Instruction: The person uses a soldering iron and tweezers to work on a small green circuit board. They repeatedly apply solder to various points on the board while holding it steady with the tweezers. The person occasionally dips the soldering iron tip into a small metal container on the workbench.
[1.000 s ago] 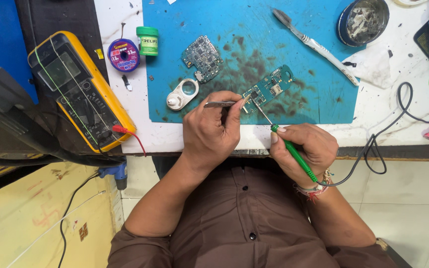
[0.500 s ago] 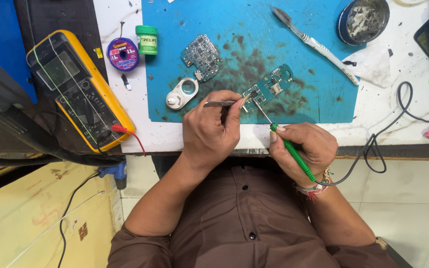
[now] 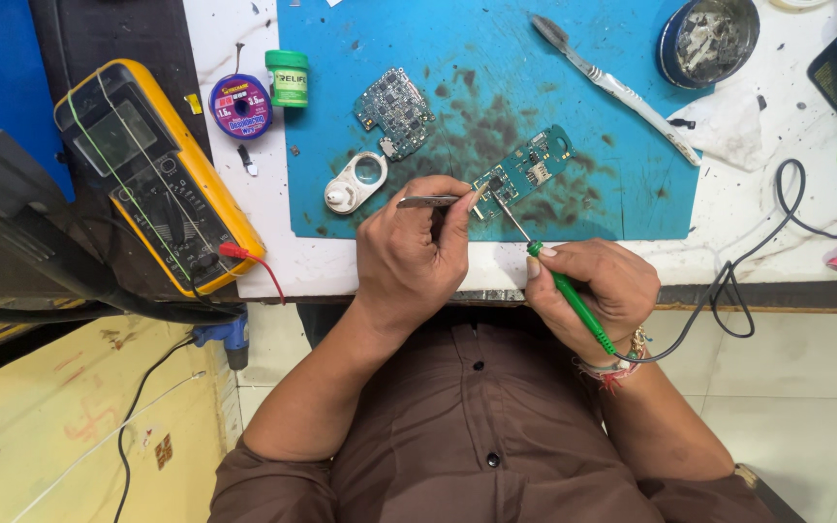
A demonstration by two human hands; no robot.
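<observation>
Nothing much has shifted since the earlier frames: both hands stay put, only the iron tip sits a touch closer on the board.

Bench (image 3: 244, 203) carries a blue mat (image 3: 593, 107), with a yellow multimeter (image 3: 152, 174) at its left edge. Left hand (image 3: 414, 257) is clamped on tweezers (image 3: 433, 201), tips at the near end of the green board (image 3: 527, 169). Right hand (image 3: 598, 291) is closed round the green-handled iron (image 3: 573, 302), its tip touching the same end of the board. Hands sit close together but apart, both over the bench's front edge.

Progress: looks like mid-joint, one spot being worked; what is already soldered is too small to tell. A second board (image 3: 394, 108) and a white ring part (image 3: 356, 182) lie untouched, left of the work.

Room: mat is open behind and right of the board up to the brush (image 3: 622, 89). Iron cord (image 3: 758, 261) loops off the right front edge, could snag.
</observation>
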